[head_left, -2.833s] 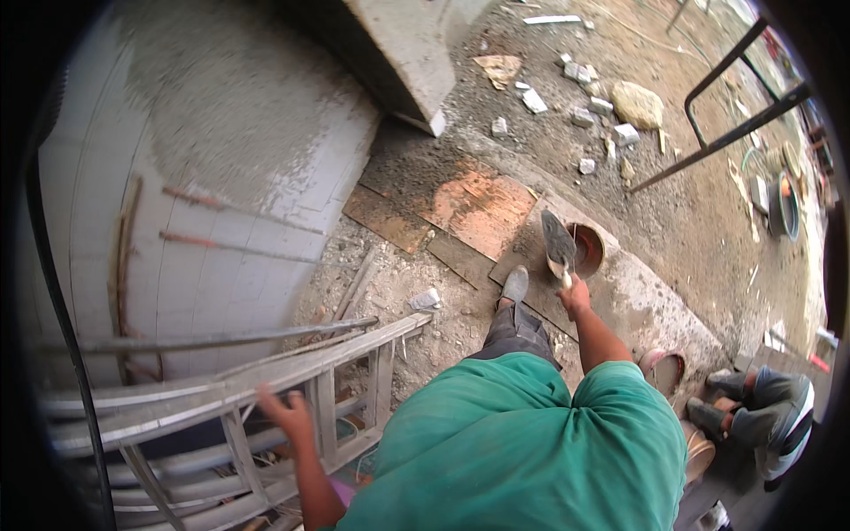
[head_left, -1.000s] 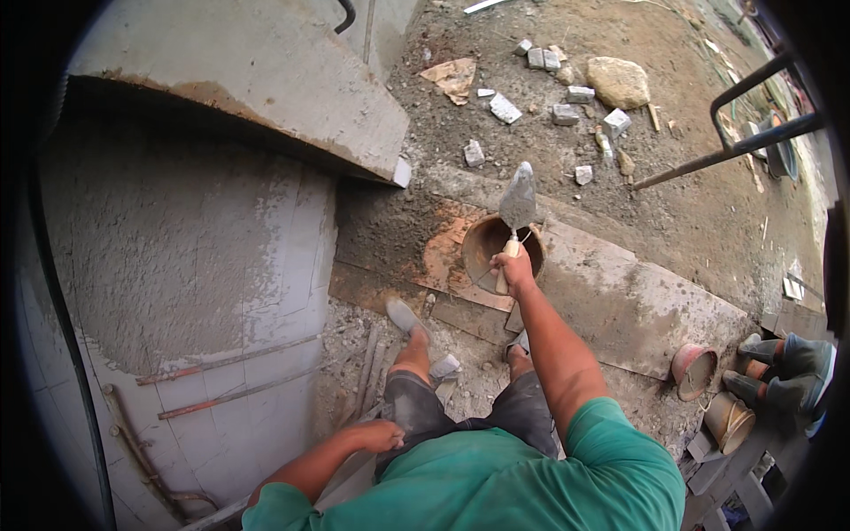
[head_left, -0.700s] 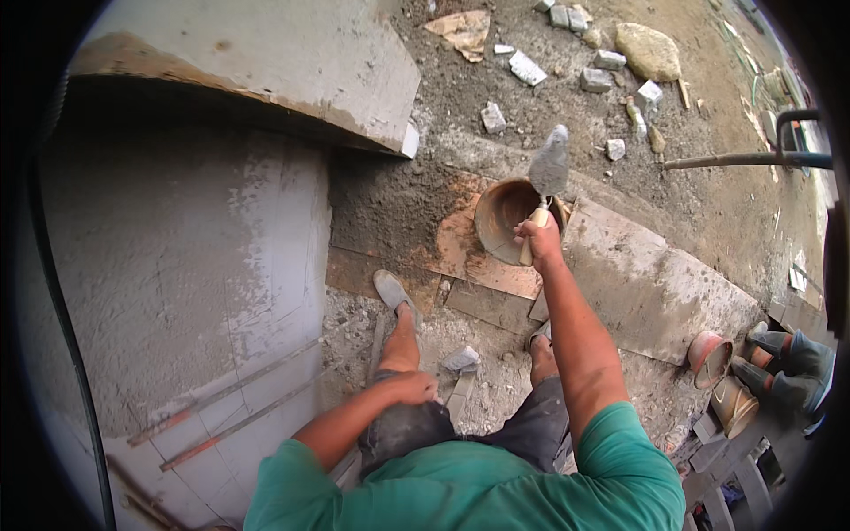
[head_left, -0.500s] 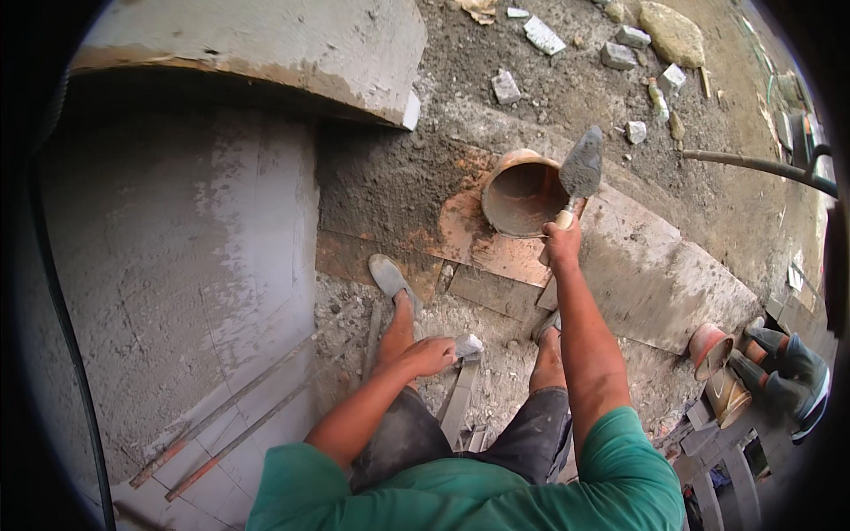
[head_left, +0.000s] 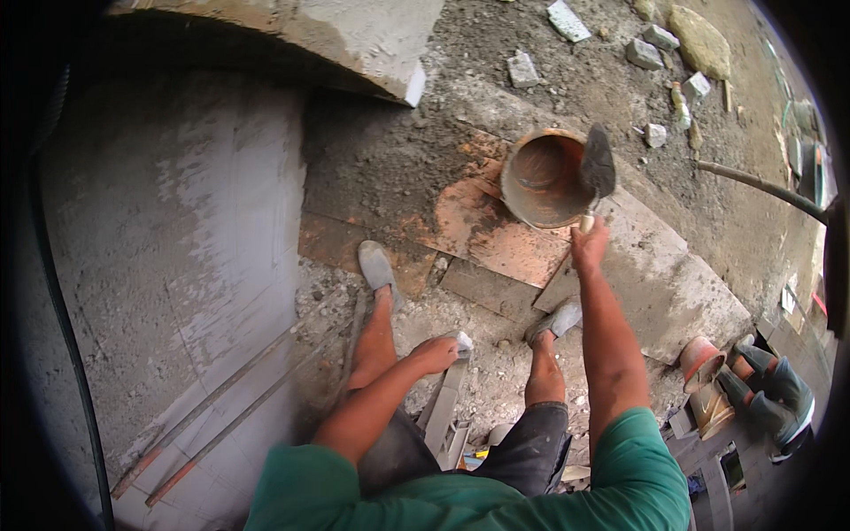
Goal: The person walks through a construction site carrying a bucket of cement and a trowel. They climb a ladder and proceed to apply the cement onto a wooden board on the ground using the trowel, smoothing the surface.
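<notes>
Shifted since a second ago, the trowel [head_left: 598, 164] is now held across the right rim of the bucket [head_left: 522, 181] rather than over its mouth, while the left hand [head_left: 434, 355] is carried from beside the thigh to between the shins. The pale handle is gripped by the wrapped fingers of the right hand [head_left: 591, 243], and the blade is pointed away from the body.

Set down on stained boards [head_left: 505, 239], the bucket is steadied by neither hand. Light pressure against its wall is therefore judged best, lest it be slid or tipped on the gritty surface. A firm wrist and a level blade are advised, so that anything carried is not spilled outside the rim.

What is borne by the dark blade cannot be made out, and part of the rim is covered by it. The depth of the bucket's contents is lost in shadow. The left fingers seem bent, but whether they are closed on the pale block [head_left: 464, 342] cannot be told. Beneath the concrete ledge [head_left: 372, 44], detail is swallowed by darkness.
</notes>
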`<state>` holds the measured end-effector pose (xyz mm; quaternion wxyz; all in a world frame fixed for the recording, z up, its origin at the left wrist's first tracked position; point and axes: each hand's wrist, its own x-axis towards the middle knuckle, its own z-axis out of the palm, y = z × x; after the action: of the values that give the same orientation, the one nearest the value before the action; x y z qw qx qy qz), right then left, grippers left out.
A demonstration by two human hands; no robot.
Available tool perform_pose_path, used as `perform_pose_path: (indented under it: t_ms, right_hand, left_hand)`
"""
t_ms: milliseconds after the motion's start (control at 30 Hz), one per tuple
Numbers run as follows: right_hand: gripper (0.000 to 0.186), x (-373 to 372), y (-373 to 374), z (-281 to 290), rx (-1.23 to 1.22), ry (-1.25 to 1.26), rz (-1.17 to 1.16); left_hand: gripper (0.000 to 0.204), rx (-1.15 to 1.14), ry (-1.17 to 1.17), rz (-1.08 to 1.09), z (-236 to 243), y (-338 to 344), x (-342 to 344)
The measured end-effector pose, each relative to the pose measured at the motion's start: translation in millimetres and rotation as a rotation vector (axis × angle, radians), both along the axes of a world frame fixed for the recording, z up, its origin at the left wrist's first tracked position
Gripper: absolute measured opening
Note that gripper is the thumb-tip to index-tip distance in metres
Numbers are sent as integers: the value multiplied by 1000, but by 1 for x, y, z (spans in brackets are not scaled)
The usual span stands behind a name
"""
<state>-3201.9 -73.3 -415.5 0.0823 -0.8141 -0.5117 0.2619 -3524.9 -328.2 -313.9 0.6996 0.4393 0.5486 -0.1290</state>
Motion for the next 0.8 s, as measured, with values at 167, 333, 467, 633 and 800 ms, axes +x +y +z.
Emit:
perform_pose_path:
  t_ms: [167, 333, 467, 633, 800]
  right_hand:
    - [55, 2, 6, -27, 81, -16, 96]
    - [60, 21, 14, -38, 117, 64, 166]
    - [55, 13, 31, -32, 125, 33, 287]
    - [44, -1, 64, 6, 303, -32, 298]
    - [33, -55, 34, 98, 191, 167, 304]
  left_hand:
    - [17, -13, -4, 21, -16, 1, 13]
    - [16, -6, 10, 52, -29, -20, 16]
    - [15, 40, 24, 123, -42, -57, 17]
    - [15, 77, -35, 224, -40, -61, 39]
    - [15, 116, -115, 351, -36, -43, 47]
